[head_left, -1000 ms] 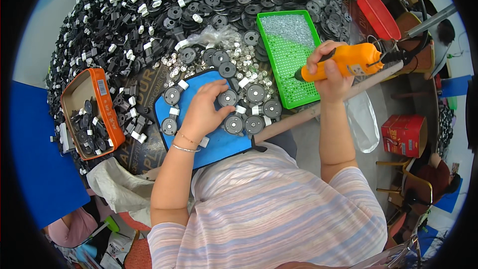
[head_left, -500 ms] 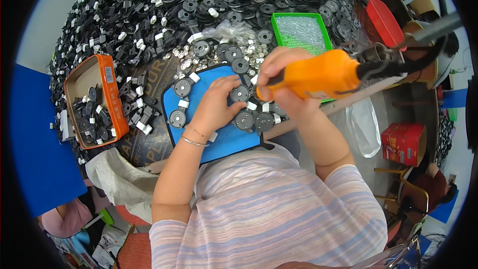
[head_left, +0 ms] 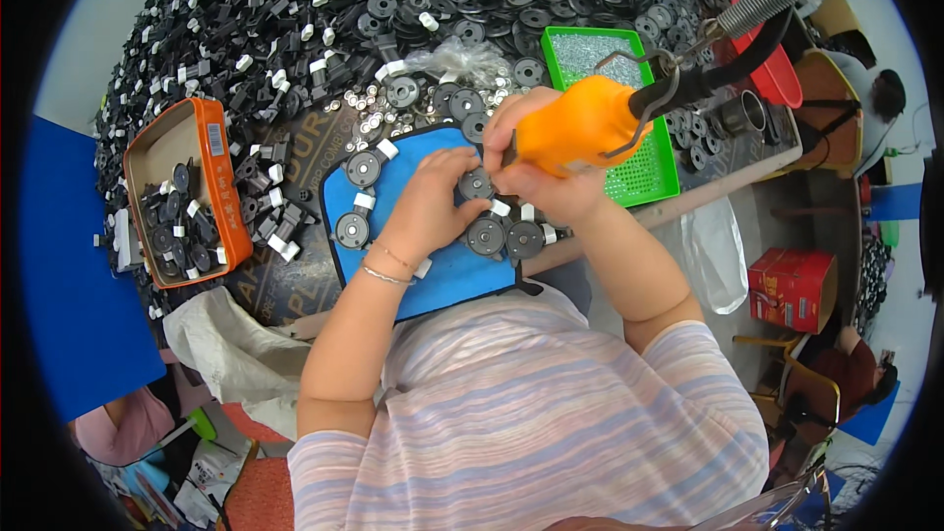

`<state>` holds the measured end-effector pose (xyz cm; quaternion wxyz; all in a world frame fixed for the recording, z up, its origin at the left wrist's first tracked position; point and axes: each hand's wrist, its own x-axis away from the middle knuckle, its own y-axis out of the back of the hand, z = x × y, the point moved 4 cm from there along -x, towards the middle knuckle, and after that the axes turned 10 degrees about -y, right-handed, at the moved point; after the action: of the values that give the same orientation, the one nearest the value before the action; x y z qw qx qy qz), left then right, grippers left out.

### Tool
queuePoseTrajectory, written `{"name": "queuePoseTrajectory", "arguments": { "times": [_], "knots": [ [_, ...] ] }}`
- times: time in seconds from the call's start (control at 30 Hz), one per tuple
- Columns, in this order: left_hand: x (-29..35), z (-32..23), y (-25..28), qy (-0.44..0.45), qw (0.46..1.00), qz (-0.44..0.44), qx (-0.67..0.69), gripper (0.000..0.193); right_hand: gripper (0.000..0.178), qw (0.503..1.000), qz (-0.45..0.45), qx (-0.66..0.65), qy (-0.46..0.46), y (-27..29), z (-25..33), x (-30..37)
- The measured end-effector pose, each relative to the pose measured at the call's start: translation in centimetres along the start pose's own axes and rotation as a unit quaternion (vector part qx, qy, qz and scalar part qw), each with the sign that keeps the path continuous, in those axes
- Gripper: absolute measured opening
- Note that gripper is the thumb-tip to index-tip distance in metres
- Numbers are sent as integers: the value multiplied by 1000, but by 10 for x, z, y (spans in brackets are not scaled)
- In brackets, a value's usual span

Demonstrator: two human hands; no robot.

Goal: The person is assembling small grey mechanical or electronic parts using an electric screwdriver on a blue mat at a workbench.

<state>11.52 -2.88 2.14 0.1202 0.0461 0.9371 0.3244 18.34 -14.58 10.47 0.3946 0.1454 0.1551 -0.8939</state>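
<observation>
My right hand (head_left: 556, 192) is wrapped round an orange electric screwdriver (head_left: 582, 123), which hangs from a coiled spring. Its tip is hidden behind my fingers, close to a round black wheel part (head_left: 476, 184). Thumb and forefinger of my left hand (head_left: 423, 205) hold that wheel part on a blue mat (head_left: 442, 280). Nearer to me, two more black wheel parts, a left one (head_left: 485, 236) and a right one (head_left: 524, 240), lie side by side. At the mat's left side are an upper wheel part (head_left: 363, 169) and a lower one (head_left: 352, 230), each with a white tab.
A green tray (head_left: 672, 172) of small silvery screws stands right of the mat, an orange-rimmed box (head_left: 224, 206) of black parts to its left. Small metal pieces (head_left: 369, 118) and a clear plastic bag (head_left: 457, 61) lie beyond. Heaped black parts (head_left: 531, 0) fill the far side.
The screwdriver has swung leftward and stands more upright, its body now nearer the wheel part. The spring and cable above it have shifted with it. My left hand stays nearly still.
</observation>
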Motion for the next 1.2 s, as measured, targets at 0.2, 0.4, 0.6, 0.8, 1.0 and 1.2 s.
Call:
{"name": "queuePoseTrajectory", "arguments": {
  "times": [0.2,0.4,0.6,0.8,1.0,1.2],
  "knots": [
    [3,-2,0,5,1000,-20,-6,48,40,995,31,-64,64,24,39,-9],
    [3,-3,0,10,1000,-24,-11,47,29,991,-116,35,50,89,44,21],
    [3,-3,1,5,999,-31,-3,47,24,982,-181,27,52,101,29,32],
    [3,-4,1,3,999,-37,-6,47,24,980,-189,34,49,106,27,32],
    [3,-4,1,-4,999,-39,-4,48,24,982,-183,29,47,106,26,30],
    [4,-3,0,-12,999,-39,-12,48,24,984,-172,9,40,106,26,29]
  ]
}}
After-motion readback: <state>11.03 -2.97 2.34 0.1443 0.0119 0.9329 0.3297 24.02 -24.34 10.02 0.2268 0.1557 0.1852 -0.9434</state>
